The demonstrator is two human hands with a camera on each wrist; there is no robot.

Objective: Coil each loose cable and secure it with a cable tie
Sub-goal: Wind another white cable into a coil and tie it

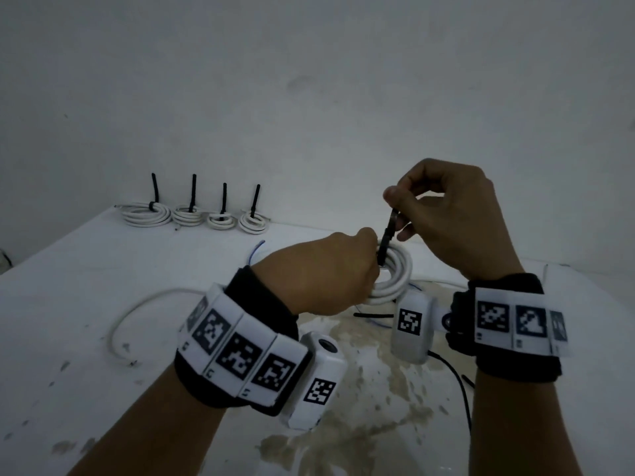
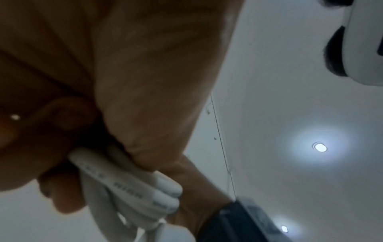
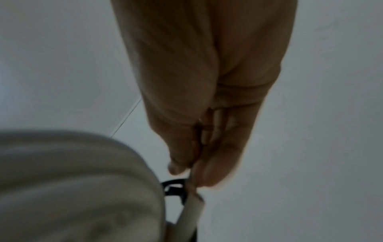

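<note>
**Two hands cinching a tie around a white coil**

Two hands meet above the table (image 1: 86,269). Our right hand (image 1: 457,218) has its fingers (image 1: 391,195) curled, pinching the upper end of a black cable tie (image 1: 388,235), which runs down to the coil. Our left hand (image 1: 326,273) grips the coiled white cable (image 1: 395,280), fingers curled round the bundled loops and holding them off the table, just under the tie.

Further out, a loose white cable (image 1: 137,314) curves across the table to the left, not yet coiled. Another black tie (image 1: 372,316) lies below the coil. Against the far wall sit four finished coils (image 1: 196,216), each with a black tie tail standing upright.

We judge the risk to be here: if the left grip loosens while the right hand pulls, the loops could spring apart or slip out of the tie. A pull at an angle could also leave the band slack, so the coil comes undone later.
</note>
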